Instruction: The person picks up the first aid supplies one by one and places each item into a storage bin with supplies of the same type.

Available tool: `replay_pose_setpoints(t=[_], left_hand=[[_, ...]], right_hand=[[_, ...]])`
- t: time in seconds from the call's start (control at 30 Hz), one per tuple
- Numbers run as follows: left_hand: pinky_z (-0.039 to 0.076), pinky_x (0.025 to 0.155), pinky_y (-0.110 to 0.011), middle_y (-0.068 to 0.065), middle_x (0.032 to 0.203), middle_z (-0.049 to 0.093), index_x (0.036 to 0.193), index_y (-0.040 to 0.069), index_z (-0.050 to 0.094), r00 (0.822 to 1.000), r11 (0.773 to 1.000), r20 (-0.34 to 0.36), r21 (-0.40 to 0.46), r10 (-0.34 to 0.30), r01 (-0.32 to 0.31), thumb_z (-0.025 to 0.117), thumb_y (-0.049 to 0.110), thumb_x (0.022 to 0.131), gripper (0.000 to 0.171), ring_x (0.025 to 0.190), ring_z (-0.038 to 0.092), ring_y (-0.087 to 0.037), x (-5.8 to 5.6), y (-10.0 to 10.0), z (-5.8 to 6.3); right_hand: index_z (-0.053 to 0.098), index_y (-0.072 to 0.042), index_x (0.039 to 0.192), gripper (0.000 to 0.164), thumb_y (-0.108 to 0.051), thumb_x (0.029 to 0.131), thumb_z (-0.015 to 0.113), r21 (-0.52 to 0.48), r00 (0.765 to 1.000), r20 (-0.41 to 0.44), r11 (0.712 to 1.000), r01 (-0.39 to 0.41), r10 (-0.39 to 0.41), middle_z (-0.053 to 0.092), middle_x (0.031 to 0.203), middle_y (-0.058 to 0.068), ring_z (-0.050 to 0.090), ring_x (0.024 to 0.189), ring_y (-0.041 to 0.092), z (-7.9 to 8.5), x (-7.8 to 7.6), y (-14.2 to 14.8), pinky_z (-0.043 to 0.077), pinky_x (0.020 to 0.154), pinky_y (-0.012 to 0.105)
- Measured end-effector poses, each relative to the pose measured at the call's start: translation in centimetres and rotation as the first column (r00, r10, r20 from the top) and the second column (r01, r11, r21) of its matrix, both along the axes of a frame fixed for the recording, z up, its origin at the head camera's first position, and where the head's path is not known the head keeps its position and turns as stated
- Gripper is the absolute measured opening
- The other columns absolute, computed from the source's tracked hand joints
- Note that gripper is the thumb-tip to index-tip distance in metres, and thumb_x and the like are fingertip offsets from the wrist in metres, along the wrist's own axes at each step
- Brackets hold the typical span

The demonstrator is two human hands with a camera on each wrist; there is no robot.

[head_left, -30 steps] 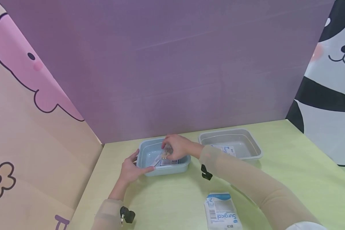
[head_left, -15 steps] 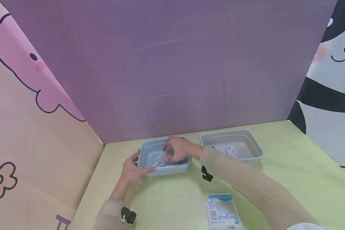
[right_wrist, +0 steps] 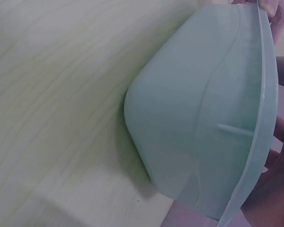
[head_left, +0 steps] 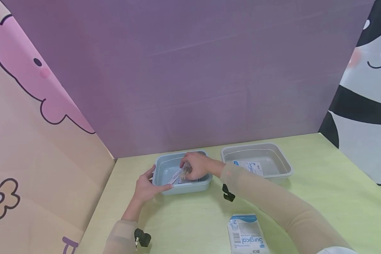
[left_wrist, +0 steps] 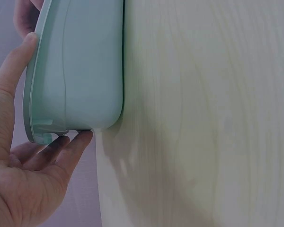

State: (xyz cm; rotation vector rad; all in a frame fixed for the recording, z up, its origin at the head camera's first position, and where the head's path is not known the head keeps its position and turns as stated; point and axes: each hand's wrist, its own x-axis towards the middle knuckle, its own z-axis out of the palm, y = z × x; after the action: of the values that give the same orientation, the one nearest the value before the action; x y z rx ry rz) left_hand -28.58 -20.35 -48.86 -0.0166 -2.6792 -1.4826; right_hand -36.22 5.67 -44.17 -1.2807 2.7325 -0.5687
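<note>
Grips the near left corner of the pale blue plastic tray (head_left: pixel 184 190) with the left hand (head_left: pixel 145 187), thumb on the front rim, remaining fingers spread against the end wall below the lip. With the right hand (head_left: pixel 195 165), reaches down into the same tray, fingers closed in a pinch on a clear, crinkled bundle (head_left: pixel 186 169) with fine beige ribbing. Just beside that, inside the tray, a narrow printed white strip (head_left: pixel 174 177), slanting towards the front wall; cannot tell whether joined to the bundle. Under the right hand, part of a flat printed packet (head_left: pixel 188 181), mostly hidden.

Smooth walls, rounded corners and a narrow lip on the blue tray, seen close in both wrist views. To its right, near, a similar grey tray (head_left: pixel 270 158), glossy, with a blue-and-white "Surgical" packet (head_left: pixel 254 168) lying inside. Closer in, flat on the pale yellow-green, faintly wood-grained worktop (head_left: pixel 184 222), a larger white paper-like pouch (head_left: pixel 247 234), blue-banded and lettered "Surgical". On both forearms, sheer beige sleeves (head_left: pixel 266 194).
</note>
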Motion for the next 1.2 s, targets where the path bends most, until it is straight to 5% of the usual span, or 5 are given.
replay_pose_setpoints(t=[0.47, 0.83, 1.2], left_hand=[[0.063, 0.097, -0.047, -0.026, 0.146, 0.064, 0.162, 0.002, 0.041, 1.000, 1.000, 0.008, 0.000, -0.015, 0.015, 0.102, 0.034, 0.068, 0.117, 0.128, 0.067, -0.038, -0.1, 0.6, -0.1], [0.060, 0.103, -0.050, -0.024, 0.151, 0.060, 0.163, 0.003, 0.040, 1.000, 1.000, 0.011, -0.003, -0.029, 0.029, 0.102, 0.035, 0.070, 0.116, 0.132, 0.065, -0.039, -0.6, 0.8, 0.1], [0.062, 0.099, -0.048, -0.025, 0.151, 0.060, 0.162, 0.002, 0.041, 1.000, 1.000, 0.008, 0.006, -0.014, 0.014, 0.102, 0.033, 0.070, 0.115, 0.130, 0.066, -0.040, -0.6, -0.2, 0.1]], right_hand=[[0.076, -0.010, 0.124, 0.047, -0.037, 0.085, 0.080, -0.025, 1.000, -0.009, 1.000, 0.008, -0.008, 0.074, 0.126, 0.006, 0.066, 0.123, 0.028, -0.7, 0.3, 0.9, 0.053, 0.109, 0.046], [0.074, -0.014, 0.129, 0.049, -0.041, 0.088, 0.079, -0.109, 0.995, -0.053, 0.990, 0.084, -0.090, 0.074, 0.135, 0.005, 0.064, 0.133, 0.028, 0.7, 0.6, 3.0, 0.050, 0.116, 0.046], [0.069, -0.009, 0.139, 0.059, -0.034, 0.086, 0.080, -0.180, 0.989, -0.135, 0.983, 0.030, -0.055, 0.072, 0.141, 0.008, 0.064, 0.137, 0.032, 1.2, 1.2, 4.4, 0.051, 0.116, 0.049]])
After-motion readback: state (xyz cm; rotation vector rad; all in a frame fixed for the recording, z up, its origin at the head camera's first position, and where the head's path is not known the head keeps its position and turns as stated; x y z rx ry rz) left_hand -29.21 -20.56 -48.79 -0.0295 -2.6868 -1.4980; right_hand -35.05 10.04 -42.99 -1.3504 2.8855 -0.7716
